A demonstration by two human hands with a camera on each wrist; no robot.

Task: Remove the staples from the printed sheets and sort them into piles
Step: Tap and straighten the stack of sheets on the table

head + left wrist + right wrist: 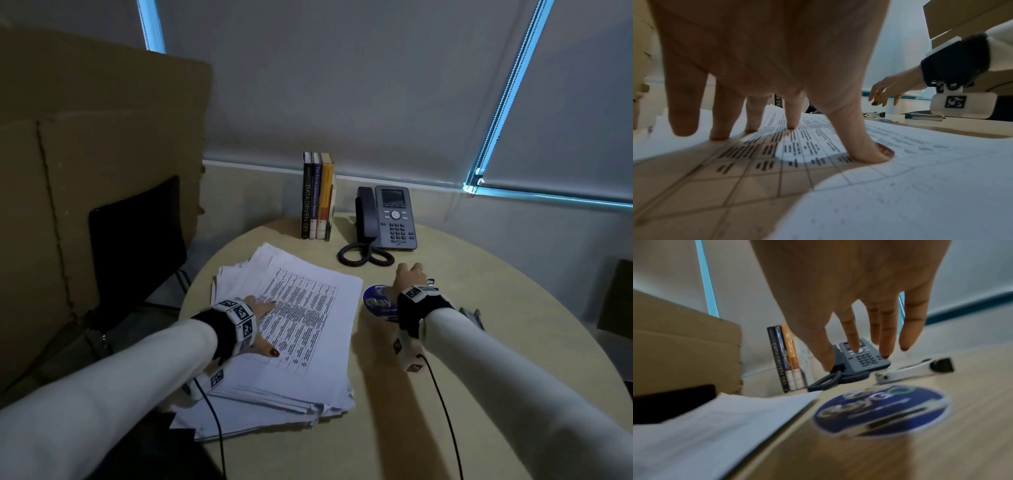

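A thick, uneven stack of printed sheets (308, 329) lies on the left half of the round table; its top page carries a table of text (920, 178). My left hand (265, 317) presses flat on that top page, with spread fingers (721, 113) and thumb touching the paper. My right hand (409, 274) hovers open above the table to the right of the stack, its fingers (888, 331) straight and holding nothing. A silver staple remover with a black handle (908, 371) lies on the table just beyond and right of those fingertips, partly hidden behind the hand in the head view (431, 283).
A round blue sticker (378, 303) sits on the beige table (513, 342) under my right wrist. A desk phone (394, 219) and upright books (317, 197) stand at the back. Cardboard (102, 154) and a black chair (137, 233) are at the left. A grey tool (474, 315) lies beside my right forearm.
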